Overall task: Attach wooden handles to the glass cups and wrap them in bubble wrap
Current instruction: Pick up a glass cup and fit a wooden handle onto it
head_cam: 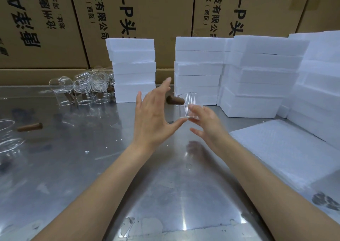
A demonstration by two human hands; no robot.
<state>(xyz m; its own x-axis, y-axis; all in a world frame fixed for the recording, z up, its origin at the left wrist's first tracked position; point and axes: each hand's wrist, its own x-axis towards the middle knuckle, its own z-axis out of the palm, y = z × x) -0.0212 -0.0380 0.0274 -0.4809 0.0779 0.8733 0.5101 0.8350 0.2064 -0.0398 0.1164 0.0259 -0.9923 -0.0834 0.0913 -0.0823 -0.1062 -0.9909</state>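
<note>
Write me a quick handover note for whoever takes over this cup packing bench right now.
Left hand: open, fingers spread beside the cup.
Right hand: fingertips holding the glass cup near its base; its wooden handle is already on.
Bubble wrap lies flat to the right; this cup is not yet wrapped.
More handled cups stand back left; a loose handle lies at far left.
Left: wrap this cup, then continue.

One view only, worn on the person's head; it looks forward and down along both forearms onto a metal table (77, 167); wide-angle, so edges bow; the left hand (152, 119) and right hand (206, 124) sit near frame centre, close to the lens; foam blocks (257, 78) and cartons (147, 10) fill the far side.
</note>
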